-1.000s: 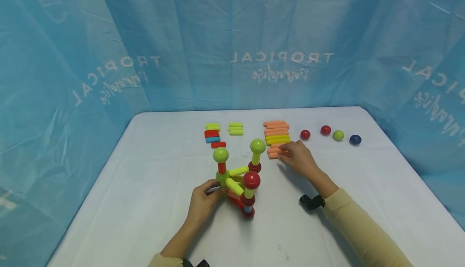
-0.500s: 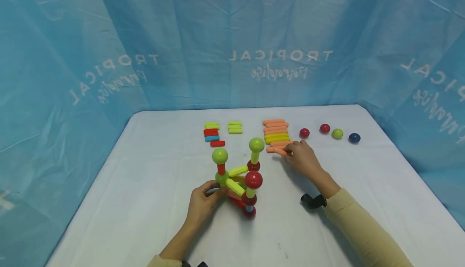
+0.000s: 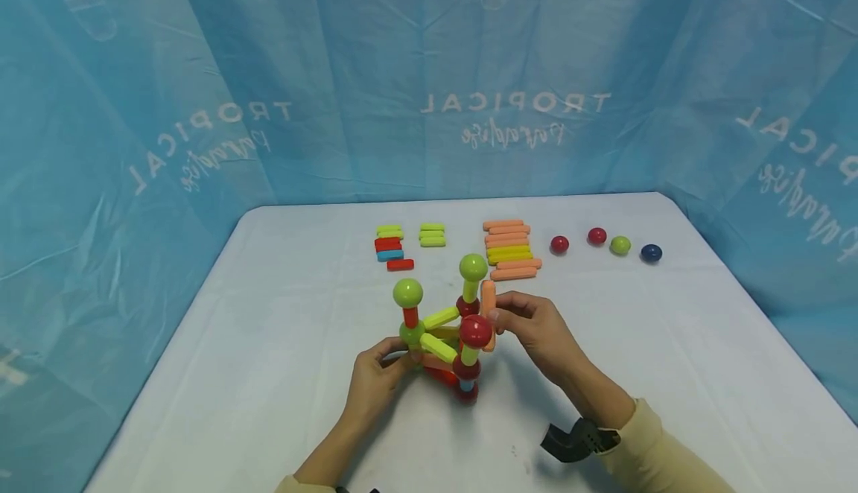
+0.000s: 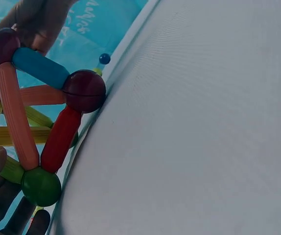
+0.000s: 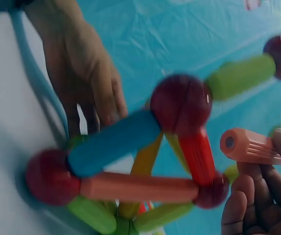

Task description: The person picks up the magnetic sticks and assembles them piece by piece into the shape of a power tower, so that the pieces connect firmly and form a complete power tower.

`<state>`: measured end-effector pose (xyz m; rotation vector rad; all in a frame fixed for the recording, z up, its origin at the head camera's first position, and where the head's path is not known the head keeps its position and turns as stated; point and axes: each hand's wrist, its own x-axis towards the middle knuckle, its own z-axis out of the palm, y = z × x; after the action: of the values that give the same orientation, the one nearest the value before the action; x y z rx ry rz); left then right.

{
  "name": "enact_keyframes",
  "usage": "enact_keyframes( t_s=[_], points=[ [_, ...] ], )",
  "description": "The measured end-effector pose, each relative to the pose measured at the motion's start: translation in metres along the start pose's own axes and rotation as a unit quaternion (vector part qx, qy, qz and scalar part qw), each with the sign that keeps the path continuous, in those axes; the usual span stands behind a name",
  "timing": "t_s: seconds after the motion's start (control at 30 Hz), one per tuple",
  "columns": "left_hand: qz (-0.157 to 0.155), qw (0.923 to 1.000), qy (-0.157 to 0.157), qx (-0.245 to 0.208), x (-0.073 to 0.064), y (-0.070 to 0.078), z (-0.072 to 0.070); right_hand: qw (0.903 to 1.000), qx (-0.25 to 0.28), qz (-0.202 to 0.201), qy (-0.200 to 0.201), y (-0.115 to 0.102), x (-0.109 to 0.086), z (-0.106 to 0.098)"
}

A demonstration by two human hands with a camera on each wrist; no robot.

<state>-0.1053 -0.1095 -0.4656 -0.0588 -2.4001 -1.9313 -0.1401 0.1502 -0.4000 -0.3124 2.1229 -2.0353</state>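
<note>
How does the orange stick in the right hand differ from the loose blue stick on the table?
The orange stick is longer than the blue stick. The orange stick is held in the right hand; the blue stick lies on the table. Both are straight.

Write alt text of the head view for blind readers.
A person's left hand holds a ball-and-stick structure while the right hand pinches an orange stick near it. Loose sticks and four balls lie beyond on the table.

Right hand (image 5: 265, 200) partly outside right wrist view
</note>
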Motion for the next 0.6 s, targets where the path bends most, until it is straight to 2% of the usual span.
enact_keyframes(
  t_s=[0.1,0.3,0.4,0.6],
  points=[
    [0.0,1.0,0.002,0.005,0.0,0.0,0.001,0.9998,-0.011,-0.003,-0.016,-0.002,0.001,0.002],
    [0.001,1.0,0.002,0.004,0.0,-0.001,0.001,0.9997,-0.012,0.021,0.001,-0.007,0.008,0.008],
    [-0.004,1.0,0.001,0.001,0.0,0.0,0.001,0.9995,-0.001,0.031,-0.003,-0.007,0.007,0.012],
    [-0.002,0.9998,-0.001,-0.019,0.002,-0.001,0.002,0.9995,0.013,0.006,-0.029,-0.003,0.002,0.02]
  ],
)
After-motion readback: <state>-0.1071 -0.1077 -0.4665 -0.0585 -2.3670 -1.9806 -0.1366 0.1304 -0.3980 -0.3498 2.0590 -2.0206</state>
